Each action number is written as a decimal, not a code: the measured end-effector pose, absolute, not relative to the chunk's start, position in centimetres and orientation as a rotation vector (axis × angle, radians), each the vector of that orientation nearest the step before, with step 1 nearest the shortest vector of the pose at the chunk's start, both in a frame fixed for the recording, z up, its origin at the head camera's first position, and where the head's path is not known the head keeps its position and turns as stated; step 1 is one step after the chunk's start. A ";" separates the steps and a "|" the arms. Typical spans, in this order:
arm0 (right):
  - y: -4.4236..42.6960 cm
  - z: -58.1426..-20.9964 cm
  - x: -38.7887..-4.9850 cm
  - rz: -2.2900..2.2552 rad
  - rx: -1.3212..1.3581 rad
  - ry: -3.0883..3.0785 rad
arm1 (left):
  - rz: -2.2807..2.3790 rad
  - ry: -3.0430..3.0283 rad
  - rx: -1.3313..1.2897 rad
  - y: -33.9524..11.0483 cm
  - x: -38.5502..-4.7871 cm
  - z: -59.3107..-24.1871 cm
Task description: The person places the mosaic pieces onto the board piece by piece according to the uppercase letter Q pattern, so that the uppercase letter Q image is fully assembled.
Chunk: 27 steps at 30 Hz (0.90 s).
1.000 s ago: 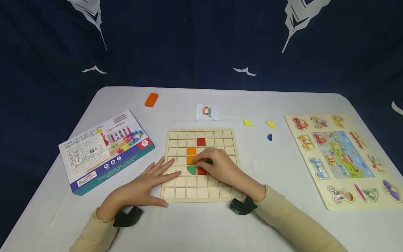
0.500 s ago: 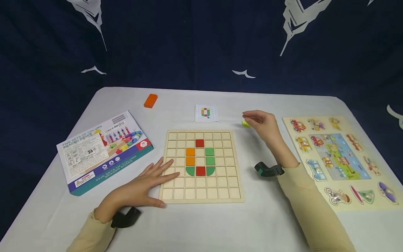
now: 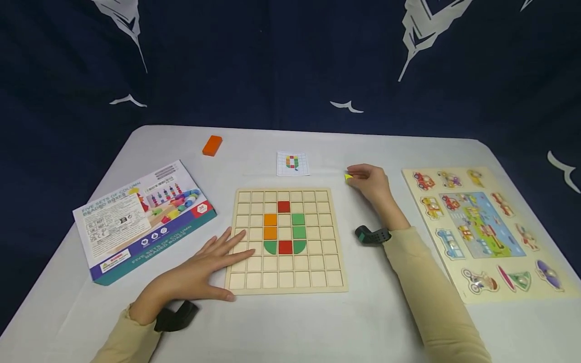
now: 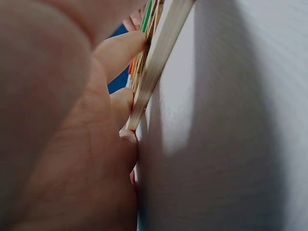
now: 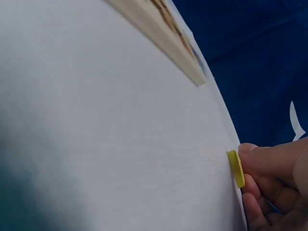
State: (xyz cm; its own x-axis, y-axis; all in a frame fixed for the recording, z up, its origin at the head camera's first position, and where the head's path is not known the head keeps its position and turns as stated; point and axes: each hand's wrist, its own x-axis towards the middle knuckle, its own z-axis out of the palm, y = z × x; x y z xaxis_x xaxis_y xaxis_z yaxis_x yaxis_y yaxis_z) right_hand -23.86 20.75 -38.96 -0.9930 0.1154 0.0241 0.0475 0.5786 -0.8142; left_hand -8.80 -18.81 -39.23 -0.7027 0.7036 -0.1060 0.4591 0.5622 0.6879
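Observation:
My left hand lies spread at the left side of a wooden grid board, fingers resting on its edge and squares. In the left wrist view, fingers touch the board's rim. On the grid sit red, orange and green square tiles, plus rounded green tiles at the lower corners. Right of the board, my right hand pinches a small yellow tile between thumb and fingertips, close to the tabletop. The right wrist view shows this yellow tile at the fingertips.
A printed card with a coloured pattern lies behind the board. An orange block is at the back left. At left stands a toy box. A wooden picture puzzle lies at right.
My right hand has left the grid, moved right and back to the yellow tile, and now pinches it. The green tiles on the right are uncovered. My left hand stays on the board.

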 end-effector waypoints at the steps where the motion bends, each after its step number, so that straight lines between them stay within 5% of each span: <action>1: 20.7 -39.1 -23.9 1.359 -0.128 -2.733 | 0.918 2.428 0.945 -18.8 -8.8 -39.2; 27: 20.5 -40.0 -23.8 1.223 0.011 -2.652 | 0.926 2.415 0.958 -18.9 -9.0 -39.4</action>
State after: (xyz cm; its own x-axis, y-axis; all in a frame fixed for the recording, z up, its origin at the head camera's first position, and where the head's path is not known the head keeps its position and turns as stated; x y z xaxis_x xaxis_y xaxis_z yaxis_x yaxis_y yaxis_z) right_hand -23.76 20.48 -40.00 -0.9757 0.0850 0.2021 -0.0986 0.6533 -0.7507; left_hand -9.03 -18.88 -39.37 -0.6948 0.7118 -0.1027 0.4605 0.5500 0.6967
